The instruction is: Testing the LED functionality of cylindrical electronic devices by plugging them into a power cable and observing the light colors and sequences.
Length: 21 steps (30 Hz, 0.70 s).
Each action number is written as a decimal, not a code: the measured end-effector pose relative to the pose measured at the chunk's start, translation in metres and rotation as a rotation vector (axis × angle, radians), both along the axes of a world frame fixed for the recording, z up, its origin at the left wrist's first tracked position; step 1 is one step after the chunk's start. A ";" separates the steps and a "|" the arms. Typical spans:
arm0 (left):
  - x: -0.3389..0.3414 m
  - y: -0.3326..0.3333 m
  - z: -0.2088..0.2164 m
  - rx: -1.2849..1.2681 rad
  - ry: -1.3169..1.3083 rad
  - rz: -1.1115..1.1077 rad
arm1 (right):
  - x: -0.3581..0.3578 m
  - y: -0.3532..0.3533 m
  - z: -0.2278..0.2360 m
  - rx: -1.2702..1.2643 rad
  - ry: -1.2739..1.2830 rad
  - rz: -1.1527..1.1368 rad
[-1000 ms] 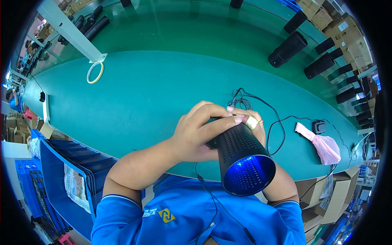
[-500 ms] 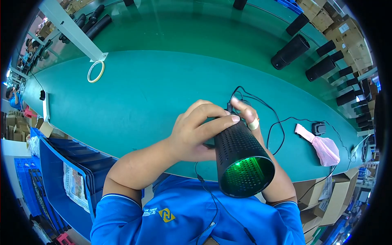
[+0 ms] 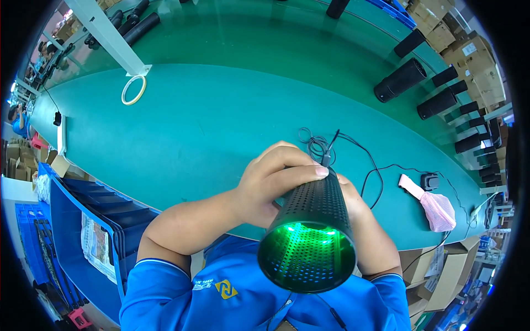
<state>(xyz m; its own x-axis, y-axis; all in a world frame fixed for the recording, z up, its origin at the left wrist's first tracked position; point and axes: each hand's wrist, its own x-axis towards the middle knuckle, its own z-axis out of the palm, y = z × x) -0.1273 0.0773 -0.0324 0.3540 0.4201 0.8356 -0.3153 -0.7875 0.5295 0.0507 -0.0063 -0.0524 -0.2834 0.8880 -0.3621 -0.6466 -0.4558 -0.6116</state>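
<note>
A black perforated cylinder [image 3: 323, 212] is tilted with its wide mouth toward me, and green light glows on its inner wall. My left hand [image 3: 270, 182] grips its upper left side, with fingers lying over the top of the far end. Along the right side curls my right hand [image 3: 353, 198], its fingertips hidden behind the cylinder. A black cable plug [image 3: 326, 160] stands at the far end, close to my left fingertips; whether it is seated in the cylinder cannot be made out. Behind it, a thin black cable [image 3: 317, 146] lies in loops on the green tabletop [image 3: 221, 121].
A pink mesh pouch [image 3: 439, 209] and a black adapter [image 3: 429, 181] lie to the right. A tape roll [image 3: 133, 90] rests by a white post [image 3: 107, 36]. Blue bins [image 3: 83, 243] stand at left. Several black cylinders [image 3: 400, 80] line the far right, near cardboard boxes [image 3: 475, 60].
The cylinder's mouth has swung left and toward me, showing more of the green-lit inside. My right thumb has come down from beside the plug, and my right hand is now mostly behind the cylinder.
</note>
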 end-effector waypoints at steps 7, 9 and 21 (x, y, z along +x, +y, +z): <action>-0.006 -0.002 0.004 0.035 0.103 -0.040 | -0.003 0.003 0.000 0.132 -0.028 -0.025; -0.009 -0.003 0.005 0.034 0.111 -0.023 | -0.003 0.005 -0.013 0.148 -0.051 -0.009; -0.009 -0.001 0.004 0.042 0.130 0.022 | 0.008 0.011 -0.057 0.188 -0.094 -0.006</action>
